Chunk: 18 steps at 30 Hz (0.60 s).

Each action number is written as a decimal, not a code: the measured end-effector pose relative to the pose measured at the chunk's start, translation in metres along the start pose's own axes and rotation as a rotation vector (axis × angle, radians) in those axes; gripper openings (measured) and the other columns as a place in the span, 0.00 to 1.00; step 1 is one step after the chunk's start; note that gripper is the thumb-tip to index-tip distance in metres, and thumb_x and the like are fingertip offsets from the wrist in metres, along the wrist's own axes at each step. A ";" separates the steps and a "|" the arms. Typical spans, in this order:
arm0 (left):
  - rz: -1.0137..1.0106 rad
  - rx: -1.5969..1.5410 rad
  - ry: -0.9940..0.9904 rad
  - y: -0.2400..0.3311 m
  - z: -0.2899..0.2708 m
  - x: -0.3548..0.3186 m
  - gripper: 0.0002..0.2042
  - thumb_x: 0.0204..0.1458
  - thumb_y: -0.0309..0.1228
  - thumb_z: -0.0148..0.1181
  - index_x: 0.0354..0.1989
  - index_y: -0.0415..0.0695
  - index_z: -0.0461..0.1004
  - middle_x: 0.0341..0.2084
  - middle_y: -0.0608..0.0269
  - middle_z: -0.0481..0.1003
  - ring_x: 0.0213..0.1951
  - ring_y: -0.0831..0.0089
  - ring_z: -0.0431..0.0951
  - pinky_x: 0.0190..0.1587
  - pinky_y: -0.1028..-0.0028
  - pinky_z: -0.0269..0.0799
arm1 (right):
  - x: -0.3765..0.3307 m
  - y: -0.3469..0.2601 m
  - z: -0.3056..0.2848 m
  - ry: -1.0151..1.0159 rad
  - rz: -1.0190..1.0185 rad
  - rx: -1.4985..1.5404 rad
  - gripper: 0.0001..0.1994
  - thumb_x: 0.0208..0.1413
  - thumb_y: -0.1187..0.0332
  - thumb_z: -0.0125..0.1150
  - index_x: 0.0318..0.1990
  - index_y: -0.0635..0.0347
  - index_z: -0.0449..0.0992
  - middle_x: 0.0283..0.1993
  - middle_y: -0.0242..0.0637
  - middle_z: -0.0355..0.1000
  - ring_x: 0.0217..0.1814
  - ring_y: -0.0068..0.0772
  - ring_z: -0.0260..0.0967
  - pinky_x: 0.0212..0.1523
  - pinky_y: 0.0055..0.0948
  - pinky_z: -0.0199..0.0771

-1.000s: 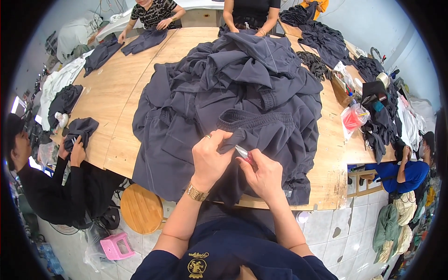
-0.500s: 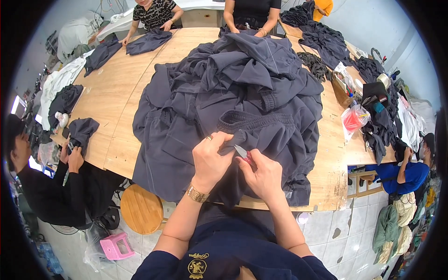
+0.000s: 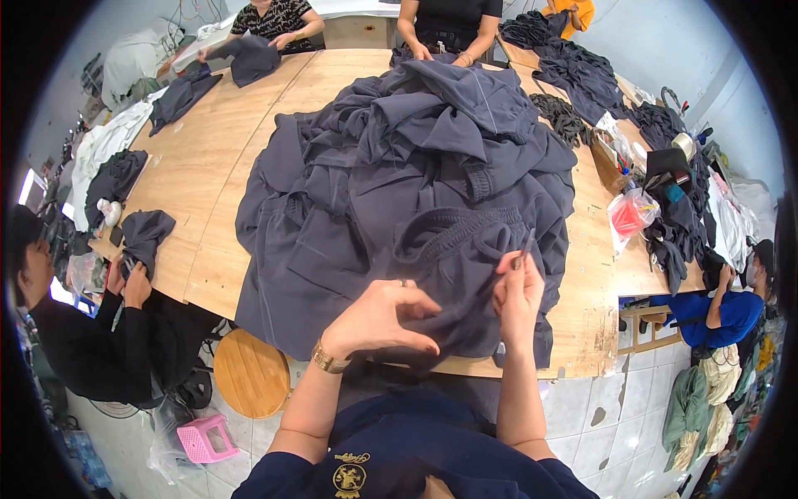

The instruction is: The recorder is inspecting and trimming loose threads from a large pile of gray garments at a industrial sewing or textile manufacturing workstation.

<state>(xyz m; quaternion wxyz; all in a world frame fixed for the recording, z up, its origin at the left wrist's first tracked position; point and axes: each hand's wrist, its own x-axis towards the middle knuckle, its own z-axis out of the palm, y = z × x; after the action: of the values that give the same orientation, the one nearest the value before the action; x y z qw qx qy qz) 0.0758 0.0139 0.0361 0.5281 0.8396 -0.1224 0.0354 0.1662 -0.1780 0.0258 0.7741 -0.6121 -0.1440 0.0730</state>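
Note:
A large heap of dark grey garments [image 3: 349, 166] covers the middle of the wooden table. At its near side lies one garment's gathered elastic waistband [image 3: 470, 231]. My left hand [image 3: 378, 320] hovers over the near cloth, thumb and fingers apart with nothing between them. My right hand [image 3: 519, 295] is closed at the right end of the waistband. A thin blade tip of the thread snips [image 3: 529, 239] juts up past its fingers; the handle is hidden in the hand.
Co-workers handle dark cloth across the table and at the left. A round wooden stool [image 3: 251, 374] and a pink plastic stool [image 3: 208, 438] stand at lower left. On the right, a clear bag with red contents [image 3: 633, 214] lies beside more dark garments [image 3: 582, 79].
My hands have parted. The left has let go of the cloth and opened, moving slightly down; the right has shifted right and up with the snips. A co-worker at far left has lifted a cloth piece.

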 end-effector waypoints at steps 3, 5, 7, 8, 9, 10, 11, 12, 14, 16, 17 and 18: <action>-0.148 -0.103 0.356 -0.026 0.003 -0.004 0.08 0.40 0.25 0.70 0.23 0.38 0.75 0.20 0.67 0.72 0.24 0.80 0.71 0.30 0.79 0.68 | 0.008 -0.003 -0.001 0.097 -0.029 -0.020 0.13 0.62 0.57 0.51 0.31 0.54 0.65 0.16 0.17 0.51 0.13 0.07 0.43 0.13 0.13 0.39; -0.150 0.006 0.756 -0.037 0.003 0.005 0.07 0.50 0.24 0.62 0.23 0.40 0.72 0.20 0.72 0.71 0.25 0.86 0.69 0.28 0.84 0.65 | 0.014 0.003 -0.011 0.135 -0.142 -0.169 0.13 0.61 0.58 0.54 0.29 0.53 0.65 0.18 0.16 0.52 0.14 0.07 0.42 0.13 0.13 0.39; -0.128 -0.092 0.915 -0.060 -0.002 0.014 0.09 0.52 0.31 0.62 0.27 0.39 0.73 0.22 0.66 0.73 0.23 0.79 0.71 0.28 0.79 0.67 | 0.014 -0.004 -0.012 0.149 -0.130 -0.181 0.13 0.58 0.64 0.59 0.25 0.53 0.62 0.19 0.16 0.53 0.17 0.07 0.44 0.16 0.14 0.43; -0.117 -0.092 0.920 -0.068 -0.003 0.021 0.09 0.52 0.31 0.62 0.27 0.39 0.73 0.22 0.66 0.73 0.23 0.79 0.71 0.28 0.79 0.67 | 0.014 -0.006 -0.013 0.079 -0.114 -0.285 0.14 0.55 0.67 0.61 0.24 0.53 0.61 0.20 0.16 0.53 0.19 0.08 0.45 0.18 0.14 0.44; -0.087 -0.092 0.914 -0.073 -0.004 0.028 0.09 0.53 0.32 0.61 0.29 0.39 0.73 0.24 0.65 0.74 0.25 0.78 0.72 0.31 0.78 0.68 | 0.013 -0.008 -0.014 0.012 -0.100 -0.390 0.15 0.53 0.71 0.63 0.23 0.53 0.59 0.20 0.17 0.53 0.21 0.08 0.46 0.20 0.14 0.46; -0.054 -0.093 0.908 -0.075 -0.005 0.036 0.09 0.54 0.33 0.59 0.32 0.39 0.73 0.27 0.64 0.75 0.28 0.77 0.73 0.33 0.77 0.69 | 0.012 -0.011 -0.017 -0.030 0.009 -0.485 0.18 0.48 0.75 0.64 0.21 0.53 0.57 0.20 0.18 0.52 0.24 0.09 0.47 0.23 0.15 0.47; -0.169 -0.174 0.819 -0.074 -0.005 0.041 0.12 0.52 0.34 0.62 0.37 0.39 0.73 0.31 0.61 0.76 0.34 0.75 0.75 0.38 0.75 0.70 | 0.009 -0.020 -0.016 -0.103 0.053 -0.491 0.18 0.47 0.76 0.64 0.21 0.54 0.56 0.20 0.18 0.53 0.23 0.10 0.48 0.23 0.15 0.48; -0.265 -0.148 0.666 -0.072 -0.006 0.045 0.16 0.50 0.38 0.63 0.40 0.39 0.72 0.32 0.59 0.76 0.37 0.72 0.76 0.41 0.73 0.70 | 0.007 -0.022 -0.018 -0.145 0.069 -0.462 0.17 0.47 0.77 0.63 0.20 0.55 0.56 0.20 0.18 0.53 0.23 0.10 0.48 0.23 0.16 0.48; -0.410 0.066 0.352 -0.055 -0.005 0.048 0.29 0.43 0.48 0.67 0.48 0.40 0.70 0.35 0.52 0.77 0.39 0.62 0.78 0.44 0.68 0.71 | 0.001 -0.023 -0.030 -0.248 0.051 -0.418 0.14 0.48 0.79 0.59 0.21 0.57 0.58 0.19 0.20 0.54 0.23 0.11 0.49 0.23 0.17 0.51; -0.356 0.176 0.275 -0.042 -0.009 0.051 0.24 0.42 0.43 0.65 0.43 0.39 0.74 0.35 0.50 0.77 0.40 0.57 0.78 0.46 0.67 0.71 | -0.006 -0.029 -0.034 -0.295 0.072 -0.366 0.15 0.47 0.80 0.59 0.21 0.56 0.57 0.20 0.20 0.54 0.24 0.10 0.49 0.23 0.17 0.51; -0.350 0.181 0.293 -0.044 -0.014 0.050 0.20 0.42 0.40 0.64 0.41 0.38 0.75 0.34 0.50 0.77 0.39 0.57 0.78 0.46 0.67 0.71 | -0.009 -0.033 -0.034 -0.318 0.071 -0.328 0.16 0.46 0.80 0.60 0.20 0.56 0.57 0.20 0.20 0.54 0.24 0.10 0.49 0.23 0.16 0.50; -0.298 0.184 0.489 -0.052 -0.022 0.046 0.16 0.43 0.35 0.62 0.38 0.38 0.76 0.33 0.52 0.78 0.39 0.60 0.78 0.46 0.68 0.71 | -0.012 -0.038 -0.034 -0.329 0.068 -0.327 0.16 0.46 0.80 0.60 0.20 0.56 0.57 0.20 0.20 0.54 0.24 0.10 0.49 0.23 0.16 0.50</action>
<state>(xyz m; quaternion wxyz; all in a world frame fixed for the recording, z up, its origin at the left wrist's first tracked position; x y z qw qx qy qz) 0.1346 0.0475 0.0085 0.4629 0.8593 0.1366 0.1695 0.1628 -0.2219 0.0539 0.6279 -0.7138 -0.2574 0.1732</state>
